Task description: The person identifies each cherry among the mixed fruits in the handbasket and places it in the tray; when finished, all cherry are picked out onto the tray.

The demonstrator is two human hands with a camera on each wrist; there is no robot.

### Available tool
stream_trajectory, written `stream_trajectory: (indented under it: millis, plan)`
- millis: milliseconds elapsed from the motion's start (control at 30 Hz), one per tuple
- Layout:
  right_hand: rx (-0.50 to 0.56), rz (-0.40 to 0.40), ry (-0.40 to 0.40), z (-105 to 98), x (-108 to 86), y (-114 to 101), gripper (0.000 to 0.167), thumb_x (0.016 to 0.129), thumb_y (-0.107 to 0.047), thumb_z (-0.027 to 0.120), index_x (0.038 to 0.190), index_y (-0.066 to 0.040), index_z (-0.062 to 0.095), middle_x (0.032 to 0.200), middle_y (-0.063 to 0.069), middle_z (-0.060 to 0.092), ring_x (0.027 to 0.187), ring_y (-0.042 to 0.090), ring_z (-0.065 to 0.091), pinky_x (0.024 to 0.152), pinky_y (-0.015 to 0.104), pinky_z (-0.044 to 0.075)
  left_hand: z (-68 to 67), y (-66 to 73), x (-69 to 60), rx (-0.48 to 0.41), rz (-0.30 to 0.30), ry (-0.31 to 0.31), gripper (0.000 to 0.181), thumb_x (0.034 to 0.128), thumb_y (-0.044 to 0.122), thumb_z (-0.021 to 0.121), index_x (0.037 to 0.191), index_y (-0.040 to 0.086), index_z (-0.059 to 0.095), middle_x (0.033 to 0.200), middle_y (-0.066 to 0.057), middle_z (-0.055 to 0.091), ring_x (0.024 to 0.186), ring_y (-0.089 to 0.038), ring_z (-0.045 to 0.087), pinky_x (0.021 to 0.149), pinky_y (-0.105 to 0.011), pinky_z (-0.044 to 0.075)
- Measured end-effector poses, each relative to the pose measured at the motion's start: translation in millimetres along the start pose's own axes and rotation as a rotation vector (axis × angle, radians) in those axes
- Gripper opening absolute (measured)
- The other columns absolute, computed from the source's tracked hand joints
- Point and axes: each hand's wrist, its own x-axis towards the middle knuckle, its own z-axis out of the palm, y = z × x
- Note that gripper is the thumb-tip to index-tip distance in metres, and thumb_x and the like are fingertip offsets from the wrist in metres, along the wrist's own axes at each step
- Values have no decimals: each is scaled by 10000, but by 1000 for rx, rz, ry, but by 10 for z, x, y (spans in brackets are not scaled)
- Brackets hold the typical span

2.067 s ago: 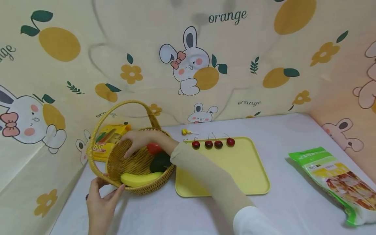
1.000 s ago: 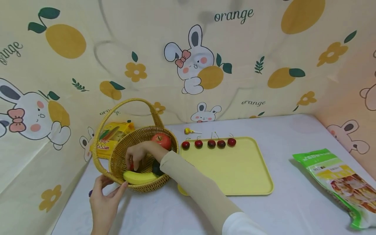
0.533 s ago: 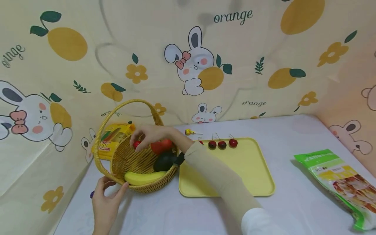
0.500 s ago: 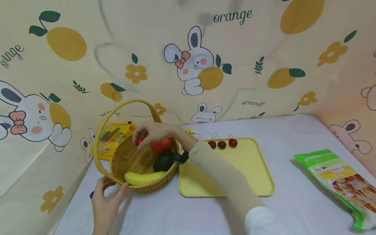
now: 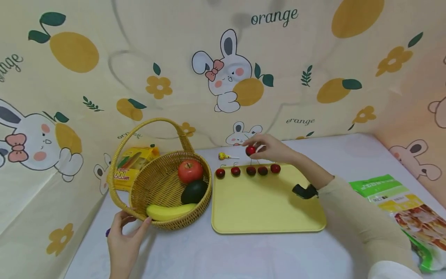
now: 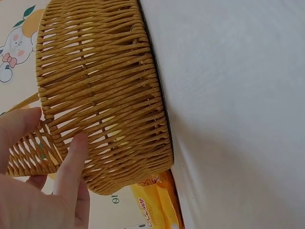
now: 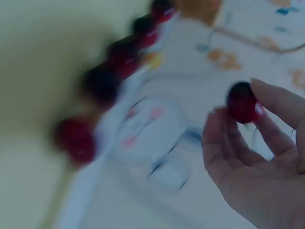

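Note:
My right hand [image 5: 271, 148] pinches a dark red cherry [image 5: 250, 150] between thumb and fingertips, above the tray's far edge. The right wrist view shows that cherry [image 7: 242, 102] close up. Several more cherries [image 5: 251, 170] with stems stand in a row along the far edge of the yellow tray [image 5: 268, 228]. My left hand [image 5: 124, 240] grips the rim of the wicker basket [image 5: 175, 224] near the foot of its handle; in the left wrist view a finger lies along the basket's woven side [image 6: 109, 95]. Inside the basket are a red apple [image 5: 190, 171], an avocado [image 5: 193, 192] and a banana [image 5: 170, 212].
A yellow packet [image 5: 127, 174] stands behind the basket on the left. A lollipop [image 5: 224, 156] lies beyond the tray. A green and white food bag [image 5: 400, 205] lies at the right, partly behind the right sleeve. Printed cloth walls [image 5: 278, 69] enclose the white table.
My right hand has lifted the cherry out of the basket and carried it right, over the tray's far edge. My left hand has stayed at the basket rim.

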Motion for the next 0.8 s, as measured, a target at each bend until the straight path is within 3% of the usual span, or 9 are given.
stream_trajectory:
  millis: [167,300,567,800]
  plan:
    - [-124,121,-13,-184,-494,372,253,885,33,699,1133,56,656,1077,157,671,932,265,635,839,368,612,-3,33,-10,5,-18,-2,442,847,88,809,1201,2,559,1112,-50,575,992,-47,524,648,-68,562]
    - [-155,167,0,-268,-726,546,250,875,60,694,1118,98,655,1068,183,675,913,274,650,866,431,616,-13,52,-9,15,-56,-9,454,858,140,808,1217,18,557,1108,-25,564,995,-50,521,642,-73,563]
    - [-195,253,51,-270,-846,640,234,829,35,755,1043,102,691,937,150,705,822,223,648,707,226,575,-26,42,2,17,-88,-3,469,854,158,813,1226,30,556,1089,-31,558,1005,-99,522,646,-56,550]
    - [-243,277,76,-235,-842,645,194,823,24,767,999,79,707,911,135,711,798,212,644,691,260,558,-12,45,1,20,-71,1,470,848,144,817,1222,21,560,1088,-32,561,988,-49,517,662,-46,542]
